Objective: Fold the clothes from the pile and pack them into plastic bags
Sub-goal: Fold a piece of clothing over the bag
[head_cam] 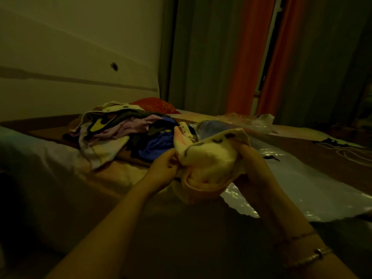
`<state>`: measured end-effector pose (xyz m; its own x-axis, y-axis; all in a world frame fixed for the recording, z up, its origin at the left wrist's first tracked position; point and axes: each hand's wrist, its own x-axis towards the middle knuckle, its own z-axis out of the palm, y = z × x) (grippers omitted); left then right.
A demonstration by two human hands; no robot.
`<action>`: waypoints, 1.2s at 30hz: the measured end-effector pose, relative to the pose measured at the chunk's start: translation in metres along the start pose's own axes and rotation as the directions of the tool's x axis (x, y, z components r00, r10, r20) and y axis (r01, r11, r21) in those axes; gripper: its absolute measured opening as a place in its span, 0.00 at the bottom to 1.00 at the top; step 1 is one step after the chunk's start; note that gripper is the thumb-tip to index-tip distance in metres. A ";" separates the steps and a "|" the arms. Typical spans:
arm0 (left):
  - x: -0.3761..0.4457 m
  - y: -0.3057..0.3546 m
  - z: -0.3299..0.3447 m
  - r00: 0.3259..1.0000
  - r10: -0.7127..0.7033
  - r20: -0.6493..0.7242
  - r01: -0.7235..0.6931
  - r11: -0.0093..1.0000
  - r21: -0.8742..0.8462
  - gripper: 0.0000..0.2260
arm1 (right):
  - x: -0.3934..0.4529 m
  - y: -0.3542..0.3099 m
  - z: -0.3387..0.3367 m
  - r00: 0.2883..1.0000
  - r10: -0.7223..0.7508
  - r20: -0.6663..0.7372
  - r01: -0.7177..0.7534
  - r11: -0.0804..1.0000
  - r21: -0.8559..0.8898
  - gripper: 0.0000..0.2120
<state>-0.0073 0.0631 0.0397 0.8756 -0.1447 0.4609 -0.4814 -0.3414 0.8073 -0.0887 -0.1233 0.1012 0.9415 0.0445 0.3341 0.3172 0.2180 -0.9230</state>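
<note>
So, both hands are up over the bed [124,174], w/ a pale yellow garment [209,158] bunched between them. Left hand [164,168] pinches the garment's left edge, fingers curled in on the cloth. Right hand [251,164] grips the right side, fingers wrapped into the fabric, some of it draped over the knuckles. The garment has dark marks printed on it and a rounded opening facing the camera, pinkish inside; can't tell what kind of piece it is. Two thin bracelets [308,252] sit on the right wrist.

Taking the garment as ref: the clothes pile [120,129] lies just behind and to its left on the bed, a loose heap of cream, lilac, dark and blue pieces, one blue piece [159,146] nearly touching the garment's left edge. Under and to the right of the garment a flat clear plastic bag [302,186] is spread on the bed, shiny. Right behind the garment sits a filled plastic bag [213,127], bluish contents, blurry. Further back-right, crumpled clear plastic [255,121]. Far right, a white cord [350,152] coiled on the bed. Behind the pile, a red cushion [155,105] against the pale wall [80,57]. Above and behind the garment, orange curtains [249,57] hang w/ grey-green ones beside. Room is dim, detail poor.
</note>
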 end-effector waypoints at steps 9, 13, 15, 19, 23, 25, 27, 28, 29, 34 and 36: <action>-0.004 0.076 -0.019 0.936 0.230 -0.267 -0.248 0.968 -0.036 0.02 | -0.004 0.002 -0.002 0.986 -0.119 -0.120 0.114 0.992 -0.050 0.06; -0.012 0.072 -0.020 0.955 0.239 -0.174 -0.213 0.965 0.154 0.02 | -0.001 0.008 0.015 0.993 -0.112 -0.045 0.095 0.956 -0.278 0.06; -0.013 0.069 -0.021 0.966 0.220 -0.136 -0.199 0.968 0.152 0.02 | 0.001 0.013 0.017 0.997 -0.027 0.077 0.056 0.916 -0.398 0.13; -0.015 0.066 -0.025 0.984 0.175 -0.029 -0.169 0.974 0.149 0.03 | -0.002 0.017 0.017 0.942 0.185 0.278 0.019 0.802 -0.597 0.08; -0.016 0.057 -0.029 0.994 0.090 0.068 -0.097 0.989 0.109 0.16 | 0.007 0.018 0.014 0.992 -0.089 0.086 0.123 0.764 -0.633 0.06; -0.016 0.050 -0.033 0.986 0.025 0.164 -0.044 0.993 0.112 0.18 | 0.013 0.016 0.013 0.978 -0.206 0.000 0.157 0.744 -0.650 0.08; -0.015 0.035 -0.033 0.974 -0.057 0.220 -0.007 0.961 0.277 0.10 | 0.013 0.014 0.013 0.959 -0.283 -0.026 0.210 0.769 -0.604 0.10; -0.015 0.026 -0.033 0.977 -0.087 0.195 0.002 0.917 0.398 0.08 | 0.012 0.012 0.014 0.946 -0.321 -0.041 0.242 0.785 -0.570 0.09; -0.014 0.015 -0.033 0.984 -0.093 0.154 0.005 0.871 0.491 0.09 | 0.010 0.011 0.014 0.935 -0.348 -0.063 0.262 0.801 -0.538 0.08; -0.010 -0.008 -0.042 0.984 -0.139 -0.116 0.174 0.900 0.400 0.04 | 0.015 0.012 0.009 0.908 -0.340 -0.243 0.167 0.828 -0.536 0.07; -0.005 0.001 -0.045 0.966 -0.139 -0.219 0.207 0.920 0.333 0.05 | 0.017 0.013 0.006 0.892 -0.339 -0.297 0.120 0.814 -0.569 0.03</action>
<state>-0.0135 0.1051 0.0544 0.9036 0.1104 0.4139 -0.2478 -0.6535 0.7152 -0.0696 -0.1140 0.0964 0.7665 -0.3241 0.5545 0.4357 -0.3718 -0.8197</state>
